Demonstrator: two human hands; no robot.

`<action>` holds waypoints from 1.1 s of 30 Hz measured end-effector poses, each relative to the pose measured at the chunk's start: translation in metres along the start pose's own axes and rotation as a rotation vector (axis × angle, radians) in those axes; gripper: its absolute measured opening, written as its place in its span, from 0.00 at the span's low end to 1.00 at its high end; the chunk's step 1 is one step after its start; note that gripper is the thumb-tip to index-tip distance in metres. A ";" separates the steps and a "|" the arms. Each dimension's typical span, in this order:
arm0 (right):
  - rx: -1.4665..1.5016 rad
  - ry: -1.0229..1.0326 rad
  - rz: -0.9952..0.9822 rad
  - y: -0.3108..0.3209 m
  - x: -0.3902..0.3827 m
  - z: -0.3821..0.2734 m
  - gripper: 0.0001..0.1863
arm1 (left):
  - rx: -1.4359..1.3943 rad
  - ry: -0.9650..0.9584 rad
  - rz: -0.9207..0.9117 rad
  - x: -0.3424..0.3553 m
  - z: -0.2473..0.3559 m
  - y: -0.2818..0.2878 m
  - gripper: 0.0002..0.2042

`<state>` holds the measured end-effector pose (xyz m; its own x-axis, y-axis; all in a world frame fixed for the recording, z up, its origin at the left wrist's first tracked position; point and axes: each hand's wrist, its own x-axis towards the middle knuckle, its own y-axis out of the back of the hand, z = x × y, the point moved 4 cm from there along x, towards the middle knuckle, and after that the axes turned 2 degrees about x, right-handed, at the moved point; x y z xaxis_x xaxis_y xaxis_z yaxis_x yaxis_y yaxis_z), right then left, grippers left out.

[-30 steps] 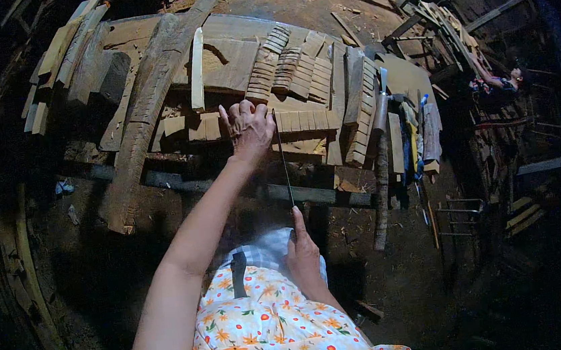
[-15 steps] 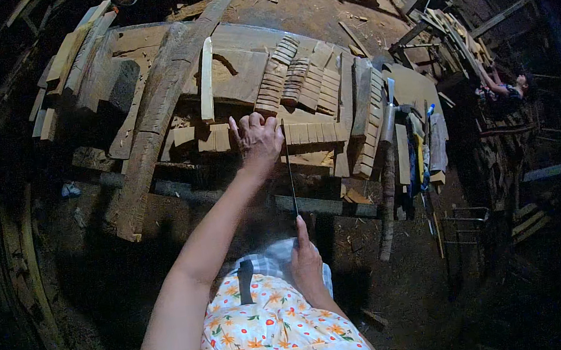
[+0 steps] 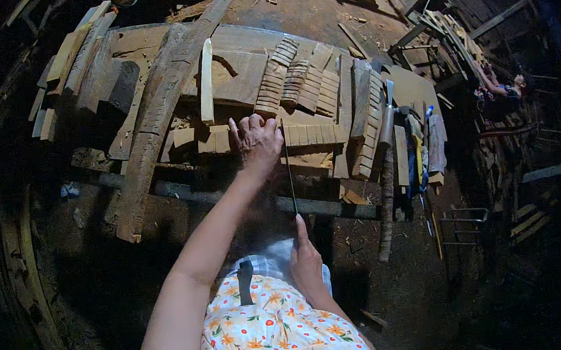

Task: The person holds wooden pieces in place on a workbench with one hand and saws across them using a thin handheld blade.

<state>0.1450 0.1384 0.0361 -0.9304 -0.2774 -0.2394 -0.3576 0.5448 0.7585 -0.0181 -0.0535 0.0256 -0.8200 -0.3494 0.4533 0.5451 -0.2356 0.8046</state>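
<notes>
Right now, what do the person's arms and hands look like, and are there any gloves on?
No gloves! The left hand and right hand are both bare. The left arm is bare past the elbow, with no sleeve showing. Beside the arms is white clothing with orange and red flowers and green leaves.

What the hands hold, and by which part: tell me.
The right hand holds a thin-bladed tool by its near end. The left hand rests on the wooden strip; whether it grips is unclear.
</notes>
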 end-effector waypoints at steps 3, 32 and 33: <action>-0.024 -0.020 -0.049 -0.002 -0.008 0.005 0.43 | 0.028 -0.023 -0.009 0.002 0.000 0.002 0.08; -0.038 0.030 -0.003 -0.005 -0.002 0.009 0.43 | 0.032 -0.011 -0.023 0.001 -0.001 -0.002 0.08; -0.037 0.026 -0.005 -0.006 -0.002 0.010 0.43 | 0.036 -0.010 -0.029 0.003 -0.002 -0.003 0.08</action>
<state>0.1482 0.1438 0.0257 -0.9260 -0.3006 -0.2284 -0.3590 0.5137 0.7793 -0.0214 -0.0552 0.0240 -0.8372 -0.3339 0.4331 0.5145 -0.2126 0.8307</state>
